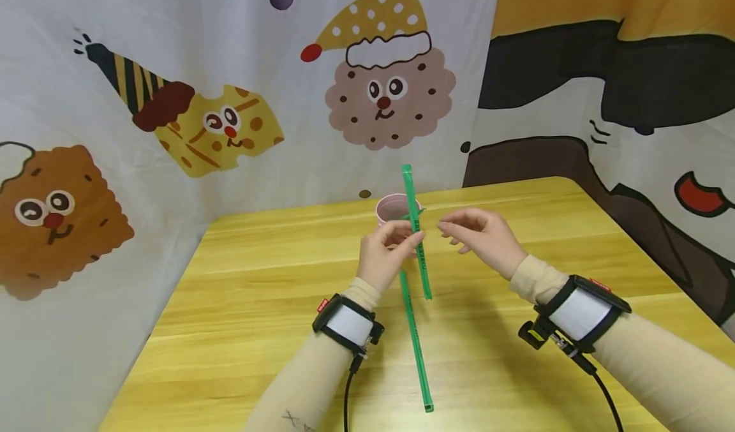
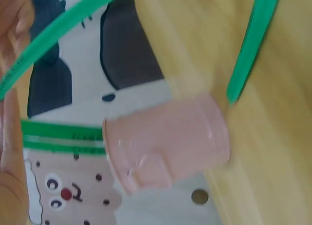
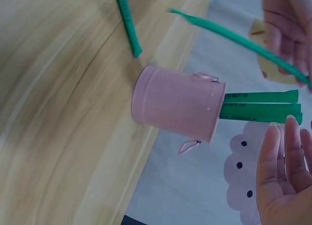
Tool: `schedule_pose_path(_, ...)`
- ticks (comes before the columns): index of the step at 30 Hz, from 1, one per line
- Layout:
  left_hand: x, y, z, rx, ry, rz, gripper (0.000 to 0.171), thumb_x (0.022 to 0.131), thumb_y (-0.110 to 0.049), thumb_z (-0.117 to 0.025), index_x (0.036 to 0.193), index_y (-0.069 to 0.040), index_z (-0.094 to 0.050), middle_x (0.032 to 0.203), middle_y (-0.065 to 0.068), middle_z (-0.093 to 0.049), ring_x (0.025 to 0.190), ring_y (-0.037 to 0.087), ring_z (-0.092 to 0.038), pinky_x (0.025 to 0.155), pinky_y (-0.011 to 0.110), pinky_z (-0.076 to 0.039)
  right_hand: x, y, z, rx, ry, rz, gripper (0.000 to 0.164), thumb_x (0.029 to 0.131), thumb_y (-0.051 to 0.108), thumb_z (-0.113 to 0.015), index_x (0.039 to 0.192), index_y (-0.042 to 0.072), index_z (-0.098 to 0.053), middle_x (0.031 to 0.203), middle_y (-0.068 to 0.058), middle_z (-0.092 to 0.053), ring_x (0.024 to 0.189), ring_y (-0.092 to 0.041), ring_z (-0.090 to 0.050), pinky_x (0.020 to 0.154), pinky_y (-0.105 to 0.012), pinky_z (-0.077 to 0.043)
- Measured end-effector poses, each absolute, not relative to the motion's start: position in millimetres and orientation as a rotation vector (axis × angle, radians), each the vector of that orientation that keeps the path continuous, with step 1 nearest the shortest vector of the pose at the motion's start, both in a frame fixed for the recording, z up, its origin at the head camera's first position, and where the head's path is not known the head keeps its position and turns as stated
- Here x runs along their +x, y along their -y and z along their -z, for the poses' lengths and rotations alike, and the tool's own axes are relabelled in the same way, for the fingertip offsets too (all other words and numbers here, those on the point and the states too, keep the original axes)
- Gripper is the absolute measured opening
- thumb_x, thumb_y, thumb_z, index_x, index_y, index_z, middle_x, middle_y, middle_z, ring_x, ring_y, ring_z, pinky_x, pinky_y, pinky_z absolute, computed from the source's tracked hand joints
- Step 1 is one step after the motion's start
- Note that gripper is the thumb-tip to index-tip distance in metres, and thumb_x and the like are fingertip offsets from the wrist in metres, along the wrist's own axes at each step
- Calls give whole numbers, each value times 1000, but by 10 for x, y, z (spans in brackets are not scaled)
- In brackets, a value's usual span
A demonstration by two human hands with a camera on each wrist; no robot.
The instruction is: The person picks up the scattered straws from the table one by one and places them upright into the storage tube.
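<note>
My left hand point(image 1: 386, 253) pinches a long green printed strip point(image 1: 425, 272), like a wrapped straw, and holds it upright and slightly tilted above the table. Just right of it, my right hand point(image 1: 482, 237) hovers with nothing in its fingers, which are extended in the right wrist view. A second green strip point(image 1: 416, 342) lies lengthwise on the tabletop below the hands. Behind the left hand stands a pink bucket point(image 3: 175, 103) with small side handles, partly hidden in the head view. Green strips point(image 3: 263, 110) stick out of its top.
The wooden table point(image 1: 258, 330) has its far edge against a curtain point(image 1: 310, 164) printed with cartoon biscuits. Each wrist wears a strapped camera with a black cable point(image 1: 608, 394) trailing toward me.
</note>
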State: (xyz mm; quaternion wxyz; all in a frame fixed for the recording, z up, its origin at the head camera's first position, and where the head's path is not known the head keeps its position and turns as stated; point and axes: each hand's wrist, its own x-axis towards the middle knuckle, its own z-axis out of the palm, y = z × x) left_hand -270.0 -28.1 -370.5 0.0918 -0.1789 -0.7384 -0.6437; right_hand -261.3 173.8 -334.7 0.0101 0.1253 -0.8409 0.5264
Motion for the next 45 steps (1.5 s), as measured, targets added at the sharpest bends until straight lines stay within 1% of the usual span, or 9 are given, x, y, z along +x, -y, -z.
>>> schedule_pose_path(4, -2792, 392, 3557, -549, 2094, 1869, 21, 91, -11, -71, 107, 2, -69, 94, 20, -72, 74, 11, -69, 67, 35, -62, -2650, -1777, 3384, 368, 2644, -1613, 37, 99, 30, -61, 122, 2, -66, 114, -21, -69, 86, -10, -64, 72, -27, -57)
schedule_pose_path(10, -2994, 549, 3183, -548, 1917, 1806, 21, 90, -6, -71, 106, 7, -67, 100, 25, -72, 76, 4, -68, 70, 41, -62, -2717, -1805, 3431, 330, 2656, -1584, 37, 98, 31, -63, 119, 1, -67, 109, -20, -70, 80, -7, -64, 71, -27, -58)
schedule_pose_path(16, -3234, 673, 3008, -459, 1836, 1722, 23, 91, -8, -72, 107, 7, -67, 102, 24, -72, 76, 0, -66, 71, 37, -62, -2744, -1822, 3530, 307, 2661, -1566, 36, 96, 31, -65, 117, 1, -68, 106, -19, -71, 88, -20, -67, 71, -27, -58)
schedule_pose_path(21, -3399, 665, 3145, -407, 1914, 1613, 22, 90, -13, -74, 103, 3, -70, 99, 18, -74, 78, 14, -70, 69, 27, -61, -2791, -1832, 3628, 288, 2667, -1538, 37, 96, 30, -66, 118, 0, -67, 105, -20, -71, 83, -17, -67, 73, -32, -59)
schedule_pose_path(25, -3496, 625, 3356, -376, 2058, 1481, 19, 90, -16, -74, 101, -1, -71, 98, 15, -76, 85, 24, -73, 75, 28, -60, -2839, -1811, 3694, 288, 2671, -1507, 37, 95, 29, -67, 119, 0, -66, 105, -20, -71, 79, -14, -66, 75, -39, -60)
schedule_pose_path(28, -3545, 600, 3512, -352, 2176, 1377, 18, 89, -18, -75, 100, -3, -73, 98, 12, -77, 89, 24, -74, 79, 31, -60, -2863, -1790, 3734, 288, 2682, -1481, 36, 95, 28, -67, 119, 1, -67, 105, -20, -71, 79, -16, -66, 75, -42, -60)
schedule_pose_path(32, -3585, 584, 3659, -316, 2335, 1215, 19, 89, -22, -75, 100, -7, -74, 103, 9, -77, 95, 24, -74, 79, 35, -61, -2875, -1768, 3764, 285, 2698, -1463, 36, 95, 28, -67, 120, 2, -66, 106, -19, -71, 80, -18, -66, 74, -39, -60)
schedule_pose_path(37, -3614, 569, 3768, -284, 2476, 1068, 21, 91, -27, -73, 103, -9, -74, 108, 6, -76, 105, 26, -70, 88, 40, -57, -2875, -1767, 3774, 276, 2711, -1455, 36, 95, 28, -67, 121, 3, -66, 107, -18, -71, 81, -20, -67, 75, -40, -60)
schedule_pose_path(45, -3612, 549, 3944, -315, 2543, 980, 20, 89, -23, -74, 104, -9, -74, 100, 7, -76, 99, 28, -69, 88, 41, -56, -2931, -1740, 3835, 244, 2729, -1421, 42, 94, 28, -69, 126, 2, -63, 110, -20, -69, 87, -25, -66, 72, -33, -58)
